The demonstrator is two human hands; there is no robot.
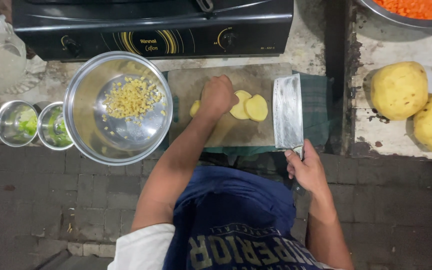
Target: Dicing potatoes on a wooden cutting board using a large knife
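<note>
My left hand rests on yellow potato slices that lie on a wooden cutting board; one more piece shows just left of the hand. My right hand grips the handle of a broad steel cleaver, whose blade lies along the board's right edge, a little right of the slices.
A large steel bowl holding small yellow cubes sits left of the board. Three small steel bowls with green pieces stand further left. A black gas stove is behind. Two peeled whole potatoes lie right, below a bowl of orange pieces.
</note>
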